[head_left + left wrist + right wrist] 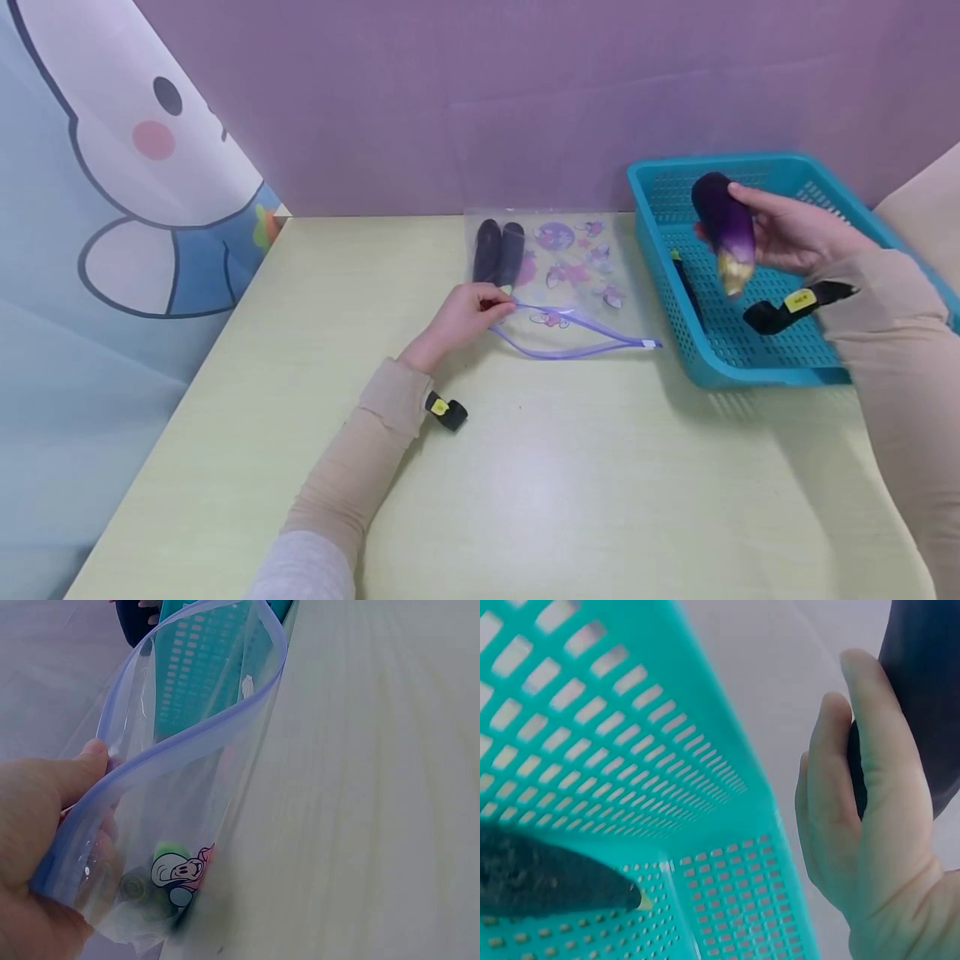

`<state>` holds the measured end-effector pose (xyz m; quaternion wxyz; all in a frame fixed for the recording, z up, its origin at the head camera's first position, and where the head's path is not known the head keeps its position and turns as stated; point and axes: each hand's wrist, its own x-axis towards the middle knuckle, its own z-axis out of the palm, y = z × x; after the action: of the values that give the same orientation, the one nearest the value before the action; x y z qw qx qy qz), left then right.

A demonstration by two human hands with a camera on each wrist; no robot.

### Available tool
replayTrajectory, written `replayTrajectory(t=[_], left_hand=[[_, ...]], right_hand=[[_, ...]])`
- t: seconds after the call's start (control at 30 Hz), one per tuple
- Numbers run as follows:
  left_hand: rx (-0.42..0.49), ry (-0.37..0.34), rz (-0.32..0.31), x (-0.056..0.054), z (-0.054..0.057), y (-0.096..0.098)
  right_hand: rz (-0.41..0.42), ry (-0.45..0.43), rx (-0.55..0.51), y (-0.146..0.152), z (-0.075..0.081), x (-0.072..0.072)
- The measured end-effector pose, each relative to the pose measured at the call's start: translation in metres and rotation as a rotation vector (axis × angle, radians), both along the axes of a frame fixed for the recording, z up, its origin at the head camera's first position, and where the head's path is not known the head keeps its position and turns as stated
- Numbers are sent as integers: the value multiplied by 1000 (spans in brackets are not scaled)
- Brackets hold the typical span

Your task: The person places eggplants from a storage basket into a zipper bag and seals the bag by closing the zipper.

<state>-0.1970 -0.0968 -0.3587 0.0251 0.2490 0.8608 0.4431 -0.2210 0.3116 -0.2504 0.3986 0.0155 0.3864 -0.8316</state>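
My right hand [795, 229] grips a plump purple eggplant [726, 221] over the blue-green basket, its pale stem end pointing down. The right wrist view shows the dark eggplant [926, 690] between thumb and fingers. With thumb and fingers, my left hand [468, 317] pinches the purple-edged mouth of a clear zip bag [573, 250] lying on the table. The mouth gapes in the left wrist view, where the bag's rim [187, 735] is in front of my left hand [45, 817]. Two long dark vegetables [498, 250] lie in the bag's left side; their kind is unclear.
The perforated basket [678, 321] stands at the table's right. A long dark green vegetable with a yellowish tip, like a cucumber [562, 877], lies in it. A purple cloth [450, 108] hangs behind the table [487, 500], a cartoon-printed cloth [142, 242] at left.
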Motion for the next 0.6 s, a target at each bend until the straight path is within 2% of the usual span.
replayTrajectory(t=[0.1, 0.27, 0.47, 0.6], left_hand=[[-1, 5, 0, 0, 1, 0], [-2, 8, 2, 1, 1, 1], [-7, 12, -2, 0, 1, 2], [-10, 13, -8, 0, 2, 2]], right_hand=[[44, 0, -38, -3, 3, -1], [68, 43, -21, -12, 7, 1], [182, 113, -25, -29, 11, 3], [246, 183, 32, -43, 14, 6]])
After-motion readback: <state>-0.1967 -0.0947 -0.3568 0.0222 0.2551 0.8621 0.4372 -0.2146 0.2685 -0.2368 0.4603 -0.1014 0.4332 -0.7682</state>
